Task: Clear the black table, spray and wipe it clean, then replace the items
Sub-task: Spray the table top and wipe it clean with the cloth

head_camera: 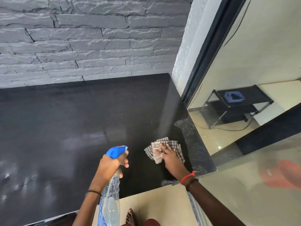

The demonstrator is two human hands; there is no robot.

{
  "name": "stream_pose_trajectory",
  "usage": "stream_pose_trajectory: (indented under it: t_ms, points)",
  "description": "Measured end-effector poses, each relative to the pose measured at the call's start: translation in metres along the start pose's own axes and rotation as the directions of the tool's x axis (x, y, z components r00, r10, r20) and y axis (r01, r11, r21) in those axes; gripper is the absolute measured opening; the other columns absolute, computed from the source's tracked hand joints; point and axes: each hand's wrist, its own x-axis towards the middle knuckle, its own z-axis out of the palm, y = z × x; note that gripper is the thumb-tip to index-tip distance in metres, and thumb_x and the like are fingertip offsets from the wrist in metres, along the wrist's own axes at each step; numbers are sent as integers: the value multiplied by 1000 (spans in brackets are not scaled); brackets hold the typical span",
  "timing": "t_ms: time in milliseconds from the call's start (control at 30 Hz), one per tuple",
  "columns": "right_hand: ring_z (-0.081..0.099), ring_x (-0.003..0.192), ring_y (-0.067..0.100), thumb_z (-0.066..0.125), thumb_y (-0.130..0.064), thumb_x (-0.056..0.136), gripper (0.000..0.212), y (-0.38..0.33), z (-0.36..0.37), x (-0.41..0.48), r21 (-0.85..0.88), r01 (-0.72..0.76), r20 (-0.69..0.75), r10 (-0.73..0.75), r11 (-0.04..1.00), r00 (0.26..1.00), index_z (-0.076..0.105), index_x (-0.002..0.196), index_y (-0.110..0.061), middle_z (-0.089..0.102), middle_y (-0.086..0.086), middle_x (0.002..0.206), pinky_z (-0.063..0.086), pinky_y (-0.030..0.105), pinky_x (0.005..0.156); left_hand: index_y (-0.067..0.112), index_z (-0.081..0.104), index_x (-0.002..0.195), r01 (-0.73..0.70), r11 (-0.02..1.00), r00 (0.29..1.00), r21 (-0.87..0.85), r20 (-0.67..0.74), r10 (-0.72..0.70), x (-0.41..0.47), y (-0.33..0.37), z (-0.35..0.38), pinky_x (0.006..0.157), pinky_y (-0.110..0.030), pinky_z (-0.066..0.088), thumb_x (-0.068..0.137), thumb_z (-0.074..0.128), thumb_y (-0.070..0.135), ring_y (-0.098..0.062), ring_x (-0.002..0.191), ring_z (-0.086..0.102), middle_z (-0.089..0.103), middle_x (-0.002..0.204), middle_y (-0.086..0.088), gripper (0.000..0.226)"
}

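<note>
The right hand (169, 156) lies flat on a checked cloth (173, 143), fingers (160, 148) straight and spread, pressing it onto the black surface (81, 119) near the surface's near right corner. The left hand (112, 165) is wrapped around the neck of a clear spray bottle (110, 199), fingers curled at the trigger under the blue spray head (115, 150). The bottle's long axis runs from the person's body up and away, so its nozzle aims forward over the middle of the surface, and the cloth sits just right of that line, apart from the bottle. No items stand on the part of the surface in view, so clearing looks done and the spray-and-wipe stage seems underway. From the cloth, nearly all of the surface stretches leftward and back toward the grey stone wall (81, 46), so the wipe probably has to travel left, across the bottle's line of fire. Pale hazy patches show at the near left; whether they are spray or reflections cannot be told. That far left area lies closer to the bottle hand than to the cloth hand.
</note>
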Motion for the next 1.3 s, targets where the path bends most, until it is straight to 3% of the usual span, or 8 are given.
stream_pose_trajectory:
  t_ms: [167, 300, 400, 500, 600, 833, 1000, 1300]
  points:
    - [19, 140, 36, 40, 7, 74, 60, -54, 6, -36, 20, 127, 64, -128, 992, 990, 56, 129, -12, 26, 12, 152, 19, 54, 113, 5, 65, 86, 18, 1000, 1000, 15, 17, -19, -7, 0, 13, 44, -31, 45, 92, 64, 22, -29, 64, 61, 66, 65, -8, 19]
    - [29, 139, 23, 31, -24, 69, 49, -38, 24, -77, 27, 167, -43, -166, 986, 985, 75, 88, -34, 29, -5, 151, 46, 35, 97, 3, 65, 84, 13, 999, 999, 40, 50, -15, -14, 2, 29, 47, -33, 47, 92, 64, 26, -32, 64, 61, 68, 66, -8, 25]
    - [-3, 145, 12, 37, -40, 78, 38, 11, 42, -89, -14, 228, 4, -228, 974, 974, 74, 70, -32, -4, -12, 157, 12, 24, 111, 4, 66, 86, 6, 998, 996, 55, 86, -11, -18, 7, 48, 46, -33, 48, 92, 64, 26, -31, 64, 61, 68, 66, -8, 23]
    - [-6, 145, 12, 39, -45, 69, 64, 64, 52, -112, -27, 205, 2, -205, 978, 979, 37, 133, -49, -7, -11, 157, -2, 23, 114, 5, 67, 89, 21, 998, 991, 52, 132, -28, -19, 12, 72, 45, -31, 46, 91, 65, 25, -30, 64, 61, 67, 65, -8, 20]
    - [-4, 144, 9, 26, -41, 95, 60, 89, 33, -121, 59, 88, -173, -76, 994, 982, -7, 145, -39, -5, -13, 157, 1, 23, 115, 1, 67, 90, 43, 995, 980, 90, 191, -60, -17, 14, 100, 48, -31, 47, 90, 66, 28, -33, 63, 60, 67, 65, -8, 27]
    - [-9, 145, 14, -10, -45, 96, 60, 84, 6, -120, -34, 26, -293, -35, 999, 955, 19, 145, -25, -11, -3, 157, 14, 24, 110, -4, 68, 87, 30, 985, 962, 167, 263, -74, 6, 29, 164, 50, -31, 51, 89, 66, 28, -30, 56, 59, 70, 64, -7, 33]
    - [-4, 144, 6, 35, -36, 79, 33, 76, -3, -122, 53, 32, -271, -17, 998, 962, 50, 104, -21, 11, 1, 157, 8, 20, 113, 3, 65, 73, -23, 965, 942, 262, 328, -66, 12, 43, 198, 57, -32, 54, 90, 64, 30, -24, 44, 56, 68, 60, -5, 32]
    - [1, 144, 5, 44, -24, 63, 29, 84, 21, -124, 124, -5, -433, 59, 992, 899, 70, 58, -13, 16, -14, 155, 4, 16, 114, 8, 60, 68, -70, 930, 945, 360, 323, -54, -4, 40, 226, 64, -32, 56, 89, 61, 38, -17, 40, 56, 63, 59, -5, 36]
